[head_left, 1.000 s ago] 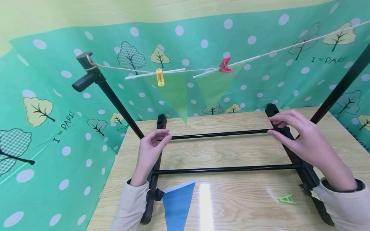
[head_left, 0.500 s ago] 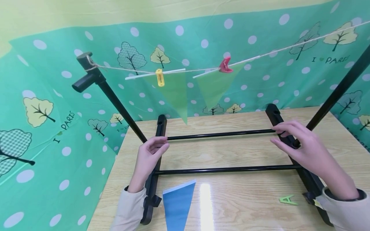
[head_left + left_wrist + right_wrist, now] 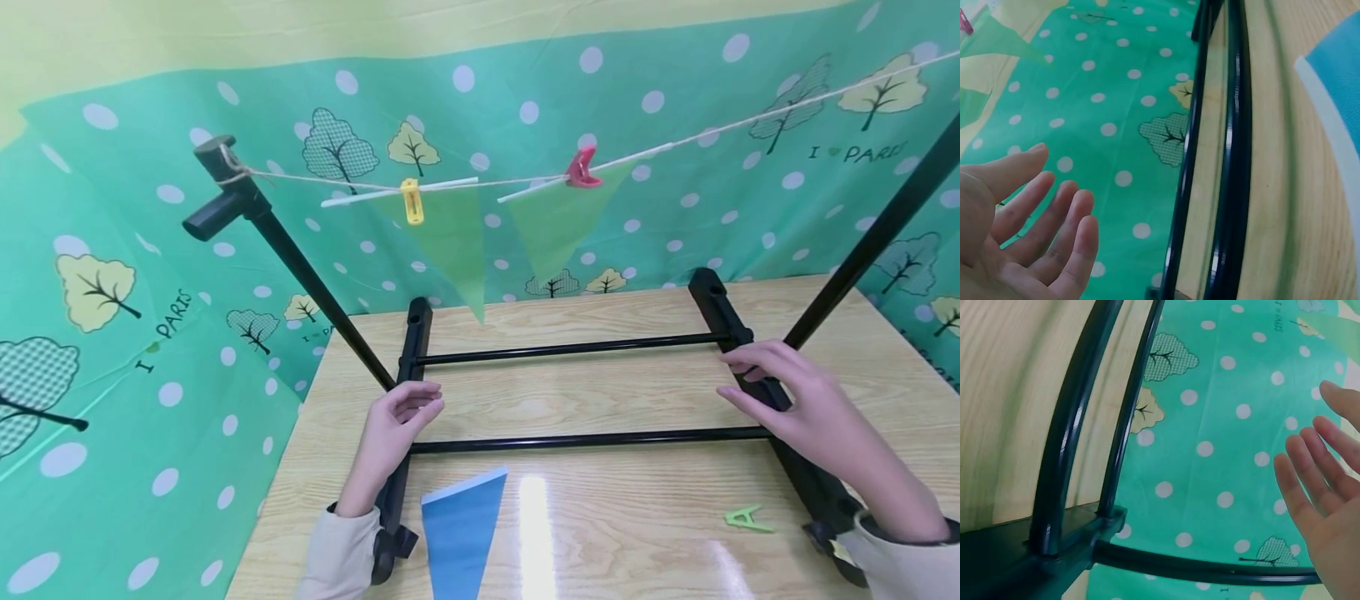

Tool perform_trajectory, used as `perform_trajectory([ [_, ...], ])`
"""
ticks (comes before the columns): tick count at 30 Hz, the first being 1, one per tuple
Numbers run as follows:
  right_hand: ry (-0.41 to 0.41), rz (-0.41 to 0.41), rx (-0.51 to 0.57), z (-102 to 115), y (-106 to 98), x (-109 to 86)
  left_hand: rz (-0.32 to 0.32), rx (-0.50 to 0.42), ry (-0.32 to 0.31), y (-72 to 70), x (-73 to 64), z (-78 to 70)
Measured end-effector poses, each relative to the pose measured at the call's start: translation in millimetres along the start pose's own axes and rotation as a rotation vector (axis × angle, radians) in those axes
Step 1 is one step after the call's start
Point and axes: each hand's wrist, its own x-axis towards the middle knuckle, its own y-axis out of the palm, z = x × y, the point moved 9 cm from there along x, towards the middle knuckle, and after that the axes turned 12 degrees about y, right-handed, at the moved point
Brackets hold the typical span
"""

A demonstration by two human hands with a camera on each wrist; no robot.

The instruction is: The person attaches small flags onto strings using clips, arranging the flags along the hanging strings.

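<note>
Over the left side of the black rack, my left hand (image 3: 396, 427) hangs with loosely bent fingers and holds nothing. My right hand (image 3: 798, 408) is over the rack's right foot, its thumb and fingers apart and nothing between them. Both wrist views show bare palms with relaxed fingers. Between the hands, nearer to me, a blue pennant (image 3: 463, 533) with a pale top edge lies on the table. A green clothespin (image 3: 747, 519) lies at the right. Two green pennants hang from the string (image 3: 720, 131), one by a yellow clothespin (image 3: 412, 202), the other by a pink clothespin (image 3: 582, 168).
Two black crossbars, the front one (image 3: 592, 439) and the rear one (image 3: 570, 348), join the rack's feet. A left post (image 3: 315, 287) and a right post (image 3: 877, 229) rise at the sides. Behind stands a green dotted cloth (image 3: 247, 208) with printed trees.
Both hands have drawn back toward me and lower, the right one also shifting slightly rightward. The pennants, the clothespins and the rack stay where they were.
</note>
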Motion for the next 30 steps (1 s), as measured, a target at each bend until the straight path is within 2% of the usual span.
perform_trajectory([
  [4, 0.026, 0.013, -0.003, -7, 2, -5.2, 0.015, -0.003, -0.007, 3.0, -2.6, 3.6],
  [10, 0.058, 0.048, -0.022, -16, 7, -15.0, 0.042, 0.041, -0.030, 6.6, -8.5, 9.0],
  [19, 0.080, 0.101, 0.011, -27, 13, -27.5, 0.074, 0.055, -0.056, 6.9, -18.2, 45.7],
  [30, 0.125, 0.188, -0.031, -37, 28, -43.8, 0.085, 0.092, -0.077, 8.5, -27.7, 58.2],
])
